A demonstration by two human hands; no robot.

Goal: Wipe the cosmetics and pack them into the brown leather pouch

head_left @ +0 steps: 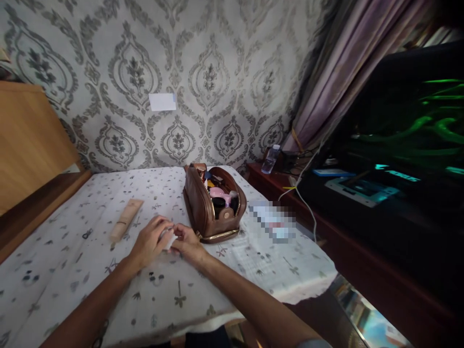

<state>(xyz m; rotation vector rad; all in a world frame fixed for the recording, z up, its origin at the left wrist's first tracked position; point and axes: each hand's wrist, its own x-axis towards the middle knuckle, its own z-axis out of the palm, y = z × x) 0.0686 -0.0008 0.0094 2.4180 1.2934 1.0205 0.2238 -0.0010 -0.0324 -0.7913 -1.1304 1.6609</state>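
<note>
My left hand point(150, 240) and right hand point(188, 243) meet on the bench point(72, 270), both sets of fingers closed around a small white thing point(169, 240); I cannot tell what it is, as my fingers hide most of it. It sits just above the patterned cloth point(253, 261), near the front of an open brown pouch point(210, 205) stuffed with cosmetics. A beige tube point(126, 220) lies flat on the cloth, left of my left hand.
</note>
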